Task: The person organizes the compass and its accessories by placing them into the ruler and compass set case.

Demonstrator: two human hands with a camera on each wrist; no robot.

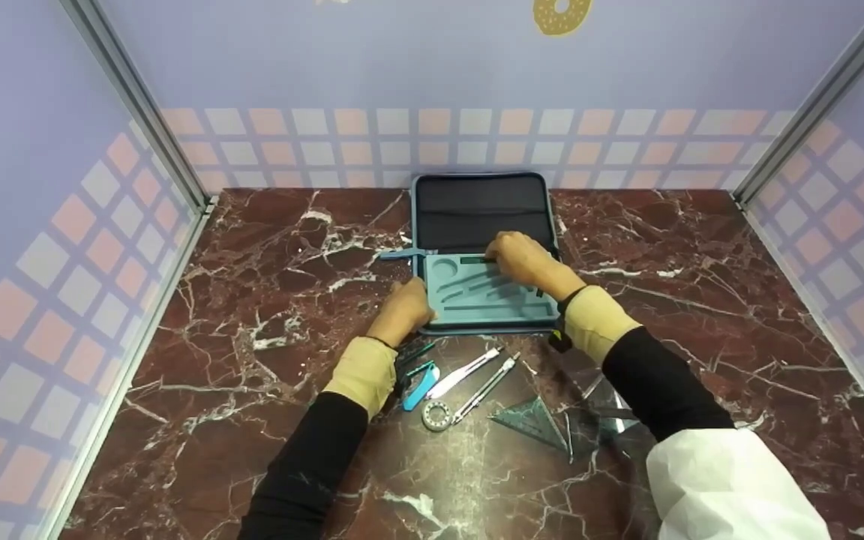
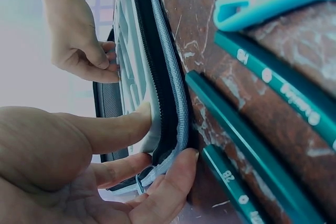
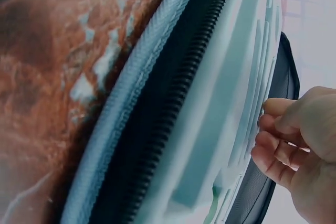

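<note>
The tray (image 1: 499,318) is partly masked by the right hand (image 1: 526,259)! Doughnut print (image 1: 556,25) clipped up top; pencils (image 2: 244,140) cropped in the left wrist view.

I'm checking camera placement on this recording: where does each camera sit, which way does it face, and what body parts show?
Head: worn on the head, facing forward and down at the open case; left hand, right hand and both forearms show.
Left wrist: on that wrist, facing the case's edge and green pencils; left hand close, right hand beyond.
Right wrist: on that wrist, facing across the case's zipper; only the right hand shows.
Shared: head and left wrist views both show both hands and the case.
</note>
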